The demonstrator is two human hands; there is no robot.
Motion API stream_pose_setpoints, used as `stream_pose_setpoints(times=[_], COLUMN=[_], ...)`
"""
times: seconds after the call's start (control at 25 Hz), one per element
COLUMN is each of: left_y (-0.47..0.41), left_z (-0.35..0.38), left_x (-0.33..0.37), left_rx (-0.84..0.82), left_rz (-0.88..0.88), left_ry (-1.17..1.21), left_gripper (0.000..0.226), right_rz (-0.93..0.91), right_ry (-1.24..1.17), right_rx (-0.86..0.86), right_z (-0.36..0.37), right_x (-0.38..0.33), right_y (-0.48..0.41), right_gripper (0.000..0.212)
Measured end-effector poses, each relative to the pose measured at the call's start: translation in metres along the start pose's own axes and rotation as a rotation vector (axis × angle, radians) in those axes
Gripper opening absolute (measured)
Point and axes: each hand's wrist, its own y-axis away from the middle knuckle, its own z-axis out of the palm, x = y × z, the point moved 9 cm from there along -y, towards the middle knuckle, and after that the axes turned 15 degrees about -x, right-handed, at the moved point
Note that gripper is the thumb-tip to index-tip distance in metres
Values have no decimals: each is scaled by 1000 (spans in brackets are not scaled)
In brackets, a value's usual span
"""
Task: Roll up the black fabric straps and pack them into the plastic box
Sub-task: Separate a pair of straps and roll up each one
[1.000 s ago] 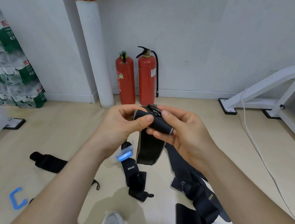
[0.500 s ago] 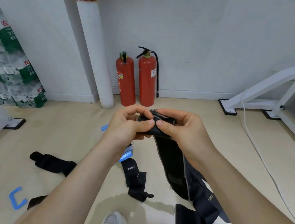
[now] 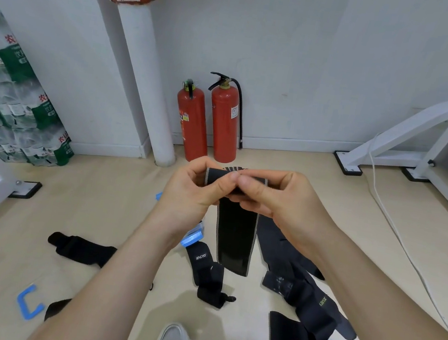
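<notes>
Left grip [image 3: 188, 190] and right grip [image 3: 278, 203] pinch strap [image 3: 234, 234] roll, tail hanging free.

Grey-edged black strap [image 3: 234, 240] hangs, top end rolled; other black straps [image 3: 311, 300] lie loose below.

- Your left hand [image 3: 191, 191] and right hand [image 3: 278, 203] pinch the top of the hanging strap [image 3: 234, 229].
- Behind the hanging strap, two fire extinguishers [image 3: 209, 119] stand against the wall.
- To its left, a single strap [image 3: 82, 248] lies on the floor [image 3: 114, 206].
- To its right lies a heap of straps [image 3: 305, 302].
- Just beside its lower left is the plastic box [image 3: 192, 236], mostly hidden behind your wrist.
</notes>
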Motion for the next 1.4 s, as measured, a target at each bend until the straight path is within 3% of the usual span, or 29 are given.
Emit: stream_pose_setpoints(times=[0.08,0.4,0.68,0.8,1.04,1.24,1.4], left_y=[0,-3,-4,-5,-5,-2,-2], left_z=[-3,4,3,-2,2,7,1], left_x=[-4,-7,-12,-16,-9,-3,1], left_rx=[21,67,67,85,3,-230,-155], left_rz=[-20,-35,-86,-92,-71,-34,19], left_ry=[6,93,58,124,64,105,40], left_gripper=[20,31,19,19,6,30,26], right_rz=[4,33,26,10,90,80,72], right_ry=[54,19,-200,-239,-241,-325,-293], right_rx=[-30,140,202,203,128,158,117], right_z=[2,-2,-7,-9,-6,-10,-7], right_x=[0,9,16,17,22,23,19], right_y=[0,4,5,3,0,1,0], right_gripper=[27,20,18,30,26,18,13])
